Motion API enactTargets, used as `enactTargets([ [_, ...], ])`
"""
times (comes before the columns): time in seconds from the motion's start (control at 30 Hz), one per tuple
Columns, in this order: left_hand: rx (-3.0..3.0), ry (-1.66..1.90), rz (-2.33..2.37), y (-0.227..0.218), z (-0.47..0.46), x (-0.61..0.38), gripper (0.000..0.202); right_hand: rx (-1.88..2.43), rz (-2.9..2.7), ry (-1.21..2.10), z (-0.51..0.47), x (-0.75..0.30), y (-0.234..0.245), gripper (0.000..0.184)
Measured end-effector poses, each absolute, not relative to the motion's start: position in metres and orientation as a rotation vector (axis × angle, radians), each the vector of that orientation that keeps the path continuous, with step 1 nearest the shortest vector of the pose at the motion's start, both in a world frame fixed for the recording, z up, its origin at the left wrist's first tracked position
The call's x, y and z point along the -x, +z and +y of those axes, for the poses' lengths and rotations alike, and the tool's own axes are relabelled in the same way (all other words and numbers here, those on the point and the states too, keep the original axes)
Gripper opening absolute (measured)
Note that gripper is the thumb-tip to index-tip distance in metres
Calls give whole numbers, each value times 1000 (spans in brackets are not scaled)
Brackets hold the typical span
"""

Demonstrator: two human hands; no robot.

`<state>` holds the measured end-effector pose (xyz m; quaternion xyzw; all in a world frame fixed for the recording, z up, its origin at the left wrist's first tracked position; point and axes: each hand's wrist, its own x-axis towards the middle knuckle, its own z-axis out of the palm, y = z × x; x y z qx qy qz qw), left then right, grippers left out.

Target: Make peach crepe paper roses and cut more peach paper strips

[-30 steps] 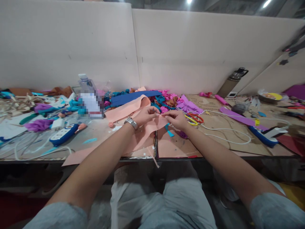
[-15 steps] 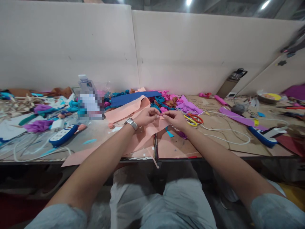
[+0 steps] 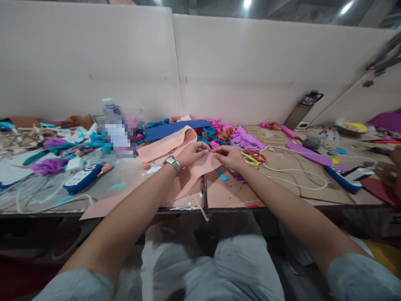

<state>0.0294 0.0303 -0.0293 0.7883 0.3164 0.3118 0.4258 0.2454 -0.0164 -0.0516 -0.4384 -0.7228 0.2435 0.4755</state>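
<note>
My left hand [image 3: 191, 153], with a metal watch on the wrist, and my right hand [image 3: 230, 156] meet over the middle of the table, fingertips pinched together on a peach paper strip [image 3: 184, 177]. The strip runs from a curled end near the back down toward the table's front edge. Both hands have their fingers closed on the same spot of the paper. Orange and yellow scissors [image 3: 254, 156] lie just right of my right hand.
A pile of pink, purple, teal and brown paper scraps [image 3: 225, 133] lies behind my hands with a dark blue strip [image 3: 175, 127]. A plastic bottle [image 3: 114, 125] and a blue power strip [image 3: 82, 177] sit left. White cable [image 3: 297, 171], purple paper, a flask [image 3: 302, 109] lie right.
My fingertips have drawn slightly closer together on the peach strip. The view has shifted a little; the hands stay in the same place.
</note>
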Motion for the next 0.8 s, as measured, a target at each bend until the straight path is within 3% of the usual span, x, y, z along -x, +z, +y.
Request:
enactTargets([
  [0.27, -2026, 747, 834, -27, 27, -29, 48, 1079, -1706, 572, -14, -243, -54, 32],
  [0.5, -2038, 795, 853, -27, 27, -28, 45, 1129, -1592, 612, -8, -248, -50, 64],
  [0.8, -2029, 795, 812, -29, 28, -28, 49, 1165, -1767, 614, -18, -245, -48, 32],
])
